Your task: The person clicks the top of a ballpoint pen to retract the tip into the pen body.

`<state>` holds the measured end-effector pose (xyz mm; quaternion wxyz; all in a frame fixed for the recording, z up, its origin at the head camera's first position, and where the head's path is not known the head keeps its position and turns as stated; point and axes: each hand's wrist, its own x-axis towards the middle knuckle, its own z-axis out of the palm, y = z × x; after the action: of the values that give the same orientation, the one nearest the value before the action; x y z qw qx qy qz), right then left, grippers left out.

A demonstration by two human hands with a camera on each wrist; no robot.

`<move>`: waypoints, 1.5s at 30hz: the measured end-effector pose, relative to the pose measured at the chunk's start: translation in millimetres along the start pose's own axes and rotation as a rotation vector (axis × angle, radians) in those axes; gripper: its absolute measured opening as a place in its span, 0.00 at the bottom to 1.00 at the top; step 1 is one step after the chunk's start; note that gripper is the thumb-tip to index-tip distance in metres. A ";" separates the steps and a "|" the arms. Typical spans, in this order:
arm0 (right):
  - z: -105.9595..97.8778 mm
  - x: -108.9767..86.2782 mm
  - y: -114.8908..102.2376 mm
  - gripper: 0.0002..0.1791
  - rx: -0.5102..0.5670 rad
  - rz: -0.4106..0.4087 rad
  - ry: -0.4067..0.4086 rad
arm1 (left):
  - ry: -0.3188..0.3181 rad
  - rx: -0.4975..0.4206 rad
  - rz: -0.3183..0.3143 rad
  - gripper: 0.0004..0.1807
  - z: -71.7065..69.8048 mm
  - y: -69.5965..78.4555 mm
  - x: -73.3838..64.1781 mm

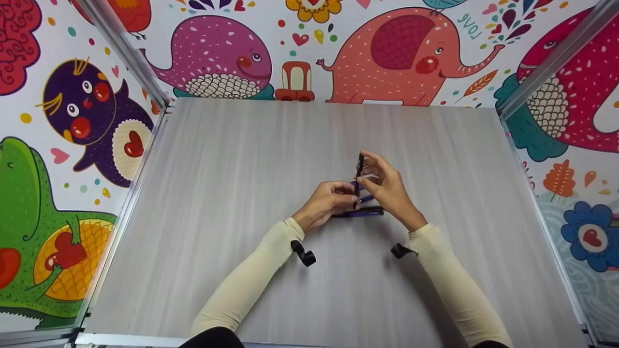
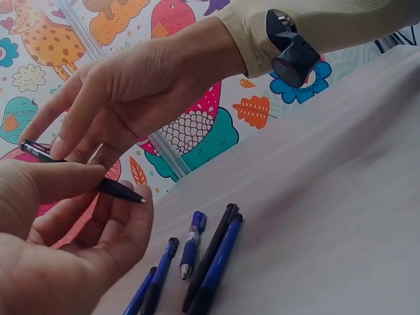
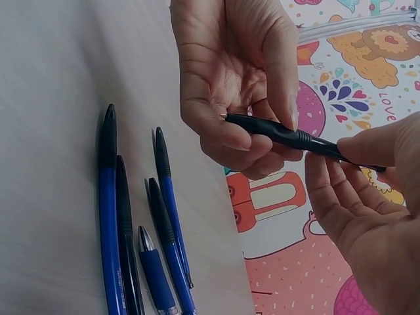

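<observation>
Both hands hold one black ballpoint pen (image 1: 359,169) above the table. My left hand (image 1: 325,202) pinches its front half between thumb and fingers. In the right wrist view the metal writing tip (image 3: 224,116) shows out of the barrel, close to the left fingers. My right hand (image 1: 390,191) grips the rear half, thumb on one side; in the left wrist view a fingertip lies at the pen's back end. Below the hands several pens lie on the table: a black pen (image 2: 209,259) beside a blue pen (image 2: 223,266), a short blue pen with a clear section (image 2: 190,252), and more blue pens (image 2: 157,279).
The grey wood-grain table (image 1: 232,159) stretches out around the hands. Metal frame posts (image 1: 130,53) and brightly printed panels with cartoon animals (image 1: 396,58) stand along its back and sides. A black camera mount (image 1: 303,253) sits on each sleeved wrist.
</observation>
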<state>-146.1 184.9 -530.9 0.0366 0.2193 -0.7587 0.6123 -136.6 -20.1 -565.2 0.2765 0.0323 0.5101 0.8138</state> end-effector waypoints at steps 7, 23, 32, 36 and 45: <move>1.5 -0.7 1.0 0.34 -0.003 -0.012 0.001 | 0.013 -0.008 0.031 0.11 1.7 -1.1 -3.1; 5.3 5.5 -0.7 0.32 0.003 -0.023 0.011 | 0.050 0.075 0.071 0.12 -2.6 6.9 -4.2; 3.1 2.6 9.6 0.34 0.003 0.008 0.123 | 0.066 0.242 0.121 0.16 -11.6 15.1 -1.5; 1.2 0.8 17.3 0.28 0.022 0.011 0.158 | 0.131 0.284 0.118 0.14 -18.7 16.7 -1.7; -2.2 0.5 26.4 0.15 -0.023 0.013 0.198 | 0.204 0.477 0.168 0.11 -30.1 15.0 -1.6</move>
<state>-157.1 190.8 -554.3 0.1097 0.1525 -0.7597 0.6226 -151.6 -50.2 -566.5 0.1396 0.0568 0.7082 0.6897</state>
